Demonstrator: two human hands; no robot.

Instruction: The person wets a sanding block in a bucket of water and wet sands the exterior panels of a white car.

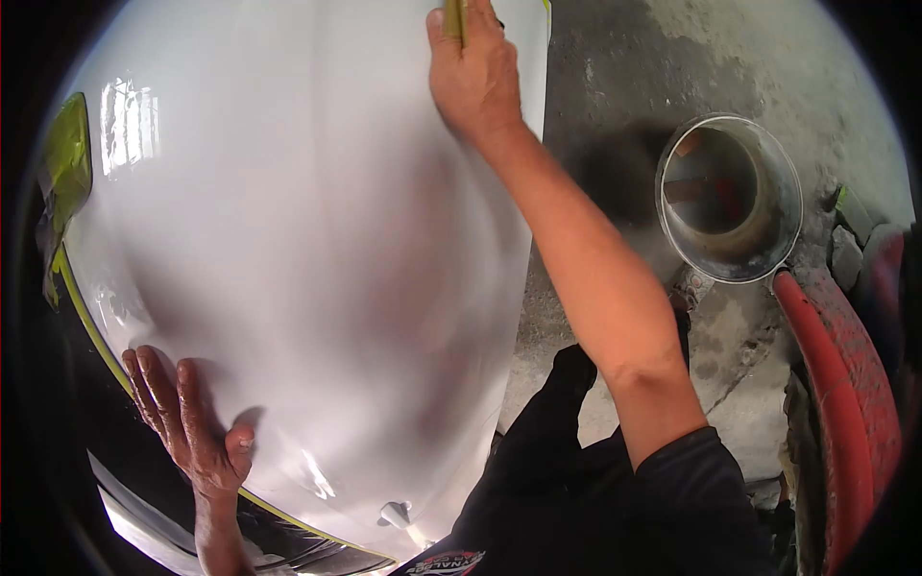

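The right hand [477,82], its grip closed around a narrow olive-tan block [454,21], is at the white panel's [317,240] top edge, towards its top right corner. The block's far end runs out of view, and whether its face presses on the panel cannot be told. The left hand [197,427] holds nothing; it is open, 3 fingers and the thumb plainly spread, laid on the panel by its lower left edge.

Outward from the hands, the masking looks done where it shows: yellow-green tape [79,304] follows the left and lower edges, and a crumpled green sheet [69,158] sits at the upper left edge.

As for the surface, work seems to be under way, not finished, since the block is in hand and both hands are at the panel. The coat looks an even pale white, with bright reflections near the left edge and a softer sheen across the middle. No border shows between treated and untreated areas, so how much is done and how much is left cannot be judged. Near the bottom edge is 1 small fitting [395,515].

Well apart from the panel's right edge, 1 bucket [780,211] stands on the concrete floor [615,96], with what looks like murky liquid inside. Just beside it is a long, curved red piece [834,384].
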